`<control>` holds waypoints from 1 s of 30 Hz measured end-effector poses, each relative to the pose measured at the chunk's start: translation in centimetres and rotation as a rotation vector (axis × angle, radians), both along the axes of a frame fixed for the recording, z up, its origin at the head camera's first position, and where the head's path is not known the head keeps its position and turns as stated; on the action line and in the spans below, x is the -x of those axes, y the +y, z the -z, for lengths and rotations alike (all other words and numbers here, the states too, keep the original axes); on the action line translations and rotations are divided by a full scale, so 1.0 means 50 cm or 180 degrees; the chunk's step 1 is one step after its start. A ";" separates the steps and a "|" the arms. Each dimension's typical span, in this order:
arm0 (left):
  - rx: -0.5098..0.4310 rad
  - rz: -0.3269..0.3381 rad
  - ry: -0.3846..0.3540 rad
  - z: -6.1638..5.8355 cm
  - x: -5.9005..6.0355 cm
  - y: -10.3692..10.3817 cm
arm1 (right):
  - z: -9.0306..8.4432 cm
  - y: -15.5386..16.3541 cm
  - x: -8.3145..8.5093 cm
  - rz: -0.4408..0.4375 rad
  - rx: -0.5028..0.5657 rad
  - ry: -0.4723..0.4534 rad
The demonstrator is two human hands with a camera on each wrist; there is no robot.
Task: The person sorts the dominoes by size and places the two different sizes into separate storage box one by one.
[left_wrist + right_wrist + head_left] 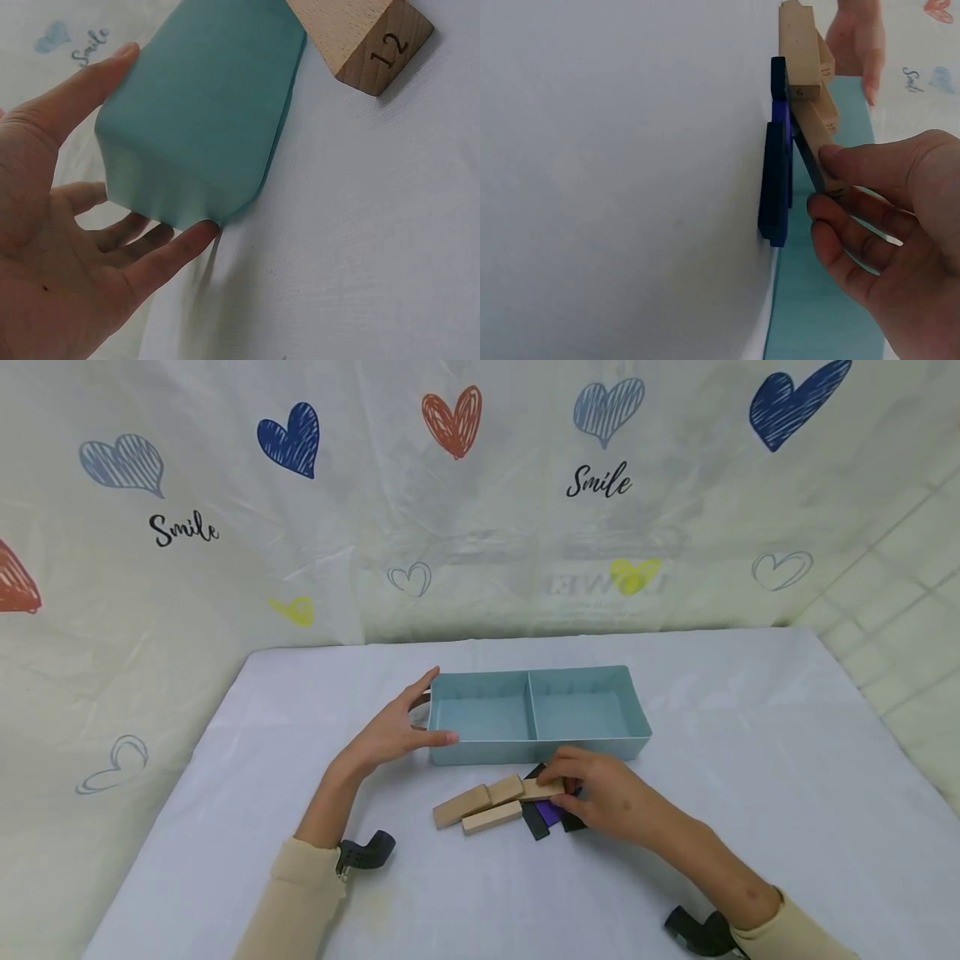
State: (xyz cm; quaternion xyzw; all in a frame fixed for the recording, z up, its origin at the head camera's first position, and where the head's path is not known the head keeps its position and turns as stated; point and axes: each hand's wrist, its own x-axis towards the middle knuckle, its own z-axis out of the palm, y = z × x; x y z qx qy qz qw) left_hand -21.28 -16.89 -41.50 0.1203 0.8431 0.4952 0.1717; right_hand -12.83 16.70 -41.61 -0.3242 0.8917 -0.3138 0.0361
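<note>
While the white-clothed tabletop (pixel 750 793) carries everything, the biggest piece on it is the teal two-compartment tray (pixel 536 714), both halves bare, lying just beyond my two grips. My left hand (pixel 393 731) braces its left end wall, fingers straight and spread, thumb along the near corner, holding nothing. My right hand (pixel 600 793) sits just in front of the tray, its fingertips pinching the nearest wooden block (pixel 542 788). That block lies atop a small heap: three more wooden blocks (pixel 480 806) to the left of that grip and flat dark blue and purple pieces (pixel 543 817) under it. I judge this the pick-up step of sorting; next I need a clean lift clear of the heap, then over the near wall.
</note>
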 end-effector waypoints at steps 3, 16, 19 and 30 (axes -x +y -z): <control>0.0010 0.0002 -0.0005 0.000 -0.001 -0.001 | -0.006 0.004 -0.001 -0.0001 -0.0013 0.0023; 0.0066 -0.0022 -0.0007 -0.001 -0.001 -0.003 | -0.035 0.025 -0.005 -0.0001 -0.0077 0.0138; 0.0069 -0.0016 0.0001 0.000 0.000 -0.003 | -0.041 0.031 -0.005 0.0027 -0.0034 0.0188; 0.0074 -0.0012 0.0016 0.001 0.000 -0.003 | -0.062 0.048 0.005 0.0099 0.0365 0.0640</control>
